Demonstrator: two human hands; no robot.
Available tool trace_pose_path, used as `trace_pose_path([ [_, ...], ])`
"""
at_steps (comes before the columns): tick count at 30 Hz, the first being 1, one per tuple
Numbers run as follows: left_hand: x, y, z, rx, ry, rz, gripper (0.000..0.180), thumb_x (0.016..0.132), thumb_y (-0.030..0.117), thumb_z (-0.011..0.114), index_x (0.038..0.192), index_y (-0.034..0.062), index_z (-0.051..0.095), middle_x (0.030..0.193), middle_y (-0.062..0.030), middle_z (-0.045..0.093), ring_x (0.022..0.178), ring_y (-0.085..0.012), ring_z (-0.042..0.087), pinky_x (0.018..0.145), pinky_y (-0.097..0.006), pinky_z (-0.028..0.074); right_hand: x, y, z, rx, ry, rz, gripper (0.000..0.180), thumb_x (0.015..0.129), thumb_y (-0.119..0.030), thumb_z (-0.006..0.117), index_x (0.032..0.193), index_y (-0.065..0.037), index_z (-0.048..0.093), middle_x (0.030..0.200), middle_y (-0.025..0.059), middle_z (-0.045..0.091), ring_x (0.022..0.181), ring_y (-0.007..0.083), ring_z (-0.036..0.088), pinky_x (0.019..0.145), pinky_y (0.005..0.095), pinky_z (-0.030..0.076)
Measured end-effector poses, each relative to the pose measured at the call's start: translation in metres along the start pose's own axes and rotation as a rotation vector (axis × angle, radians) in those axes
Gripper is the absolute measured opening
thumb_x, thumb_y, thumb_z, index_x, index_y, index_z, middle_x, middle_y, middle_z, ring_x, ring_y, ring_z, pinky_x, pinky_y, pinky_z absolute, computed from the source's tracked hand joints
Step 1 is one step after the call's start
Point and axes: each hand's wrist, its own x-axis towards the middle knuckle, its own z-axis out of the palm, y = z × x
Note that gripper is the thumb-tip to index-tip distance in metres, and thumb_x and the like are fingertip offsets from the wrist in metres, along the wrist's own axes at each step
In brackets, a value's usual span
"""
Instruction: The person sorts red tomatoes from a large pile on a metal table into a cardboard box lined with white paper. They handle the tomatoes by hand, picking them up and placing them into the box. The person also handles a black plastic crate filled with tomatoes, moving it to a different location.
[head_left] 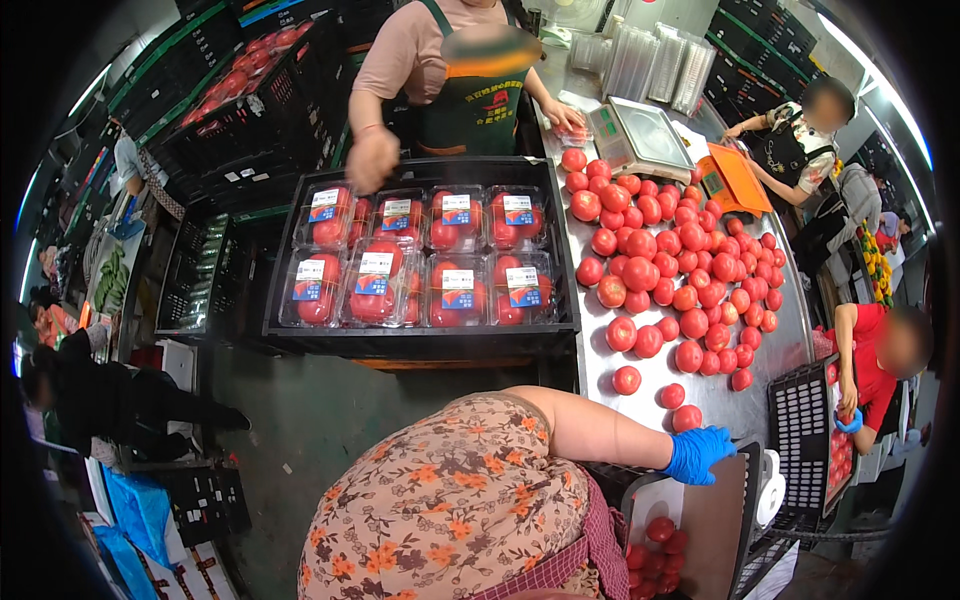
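A blue glove covers my left hand (700, 456), which reaches to the right across my body. Its fingers bend over the upper rim of a dark crate (748, 520) with a tan lining. Inside that crate, several red tomatoes (660, 550) lie together at the near end. Just beyond my glove a loose tomato (686, 418) rests on the metal table (610, 365), below a wide spread of tomatoes (690, 265). My floral sleeve and checked apron fill the lower middle. My right hand does not show.
A black crate (420, 345) holds clear boxes of tomatoes (375, 285). Across it, a person in a green apron touches a packed box (572, 130). A scale (640, 138), orange tray (735, 180) and stacked clear containers (650, 65) stand behind. Another crate (800, 425) is at right.
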Motion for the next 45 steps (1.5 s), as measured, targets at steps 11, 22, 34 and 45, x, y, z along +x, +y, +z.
trace_pose_path([
  [11, 0.007, -0.004, -0.003, 0.007, -0.074, -0.017, 0.057, 0.074, 0.023, 0.069, 0.125, 0.0046, 0.051, 0.115, -0.0201, 0.049, 0.107, -0.0387, 0.052, 0.089, -0.047, 0.046, -0.010, -0.001, -0.014, 0.041, 0.035, -0.038, 0.052, 0.090, -0.058, 0.054, 0.112, -0.011, 0.058, 0.094, 0.0085, 0.063, 0.082, 0.0196, 0.059, 0.068, 0.0302, 0.047],
  [22, 0.000, -0.003, 0.002, 0.031, -0.082, -0.011, 0.055, 0.075, 0.023, 0.067, 0.124, 0.0044, 0.051, 0.118, -0.0201, 0.047, 0.107, -0.0395, 0.053, 0.088, -0.048, 0.047, -0.025, -0.012, -0.046, 0.024, 0.063, -0.073, 0.052, 0.091, -0.056, 0.055, 0.117, -0.011, 0.057, 0.098, 0.0080, 0.062, 0.085, 0.0187, 0.058, 0.071, 0.0292, 0.046],
  [34, 0.005, -0.003, -0.020, -0.166, -0.093, 0.079, 0.047, 0.087, 0.016, 0.065, 0.130, 0.0031, 0.050, 0.119, -0.0169, 0.057, 0.112, -0.0276, 0.056, 0.098, -0.037, 0.045, -0.114, -0.073, -0.018, 0.339, 0.103, -0.471, 0.050, 0.091, -0.052, 0.055, 0.118, -0.010, 0.052, 0.078, 0.0040, 0.045, 0.065, 0.0149, 0.039, 0.059, 0.0288, 0.036],
  [45, 0.015, 0.004, -0.005, -0.143, -0.289, -0.023, 0.049, 0.090, 0.005, 0.064, 0.134, -0.0057, 0.044, 0.129, -0.0161, 0.054, 0.118, -0.0229, 0.052, 0.102, -0.034, 0.042, -0.308, 0.015, -0.220, 0.249, 1.164, -0.742, 0.047, 0.090, -0.054, 0.059, 0.106, -0.010, 0.056, 0.078, 0.0053, 0.060, 0.060, 0.0148, 0.054, 0.053, 0.0293, 0.044],
])
